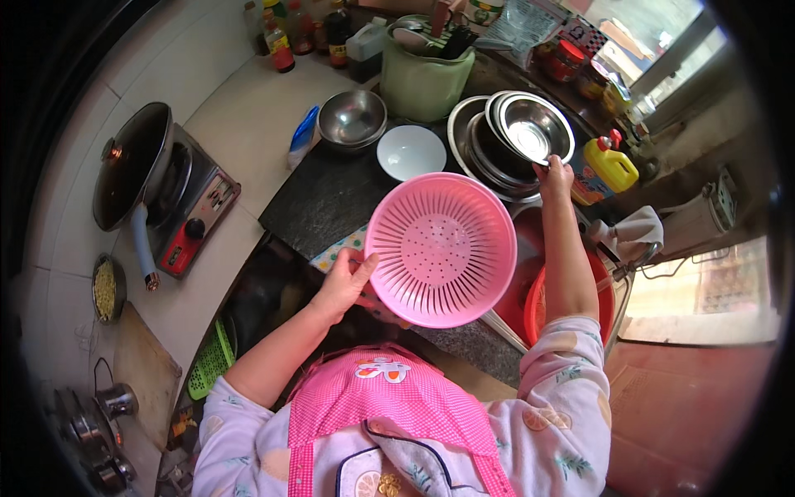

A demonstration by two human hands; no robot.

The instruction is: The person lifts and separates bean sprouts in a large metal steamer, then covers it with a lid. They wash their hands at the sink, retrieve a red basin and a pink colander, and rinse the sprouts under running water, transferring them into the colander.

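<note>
My left hand grips the left rim of a pink plastic colander, held up in front of my apron with its inside facing me. Fingers of that hand are partly hidden behind it. Farther up, my right hand pinches the near rim of a small stainless steel bowl. This bowl sits tilted in a stack with other steel bowls and a wide steel basin. Left of the stack, a white bowl and nested steel bowls rest on the dark counter.
A sink with a red basin lies under my right forearm, beside a faucet. A yellow jug stands behind it. On the left are a lidded wok and a portable stove. A green utensil pot stands at the back.
</note>
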